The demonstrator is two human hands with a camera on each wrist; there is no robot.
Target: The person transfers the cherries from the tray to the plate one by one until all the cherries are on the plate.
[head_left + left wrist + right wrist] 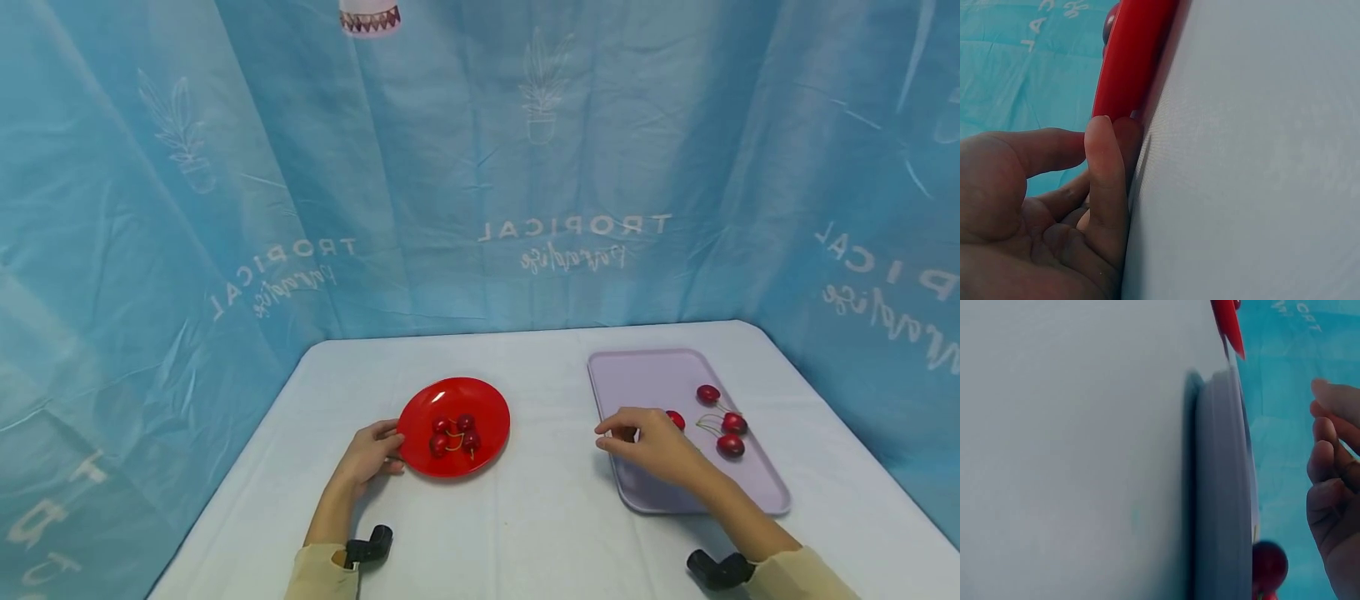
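Observation:
My left hand [371, 454] pinches the left rim of a round red plate [491, 408] between thumb and fingertips. Up close, the left wrist view shows the fingers [1104, 150] at the edge of the plate [1132, 62]. Several dark red cherries [439, 442] with stems lie in the middle of the plate. My right hand [656, 442] hovers over the left part of a pale purple tray [637, 375]. Its fingers are loosely bent, and nothing shows between them in the right wrist view. More cherries [730, 446] lie on the tray, one partly hidden behind that hand.
A white cloth covers the table [540, 533]. Between plate and tray lies a stretch of this cloth. Blue printed curtains [465, 183] hang behind the table and along both sides. A black wrist camera [371, 546] is worn on each arm.

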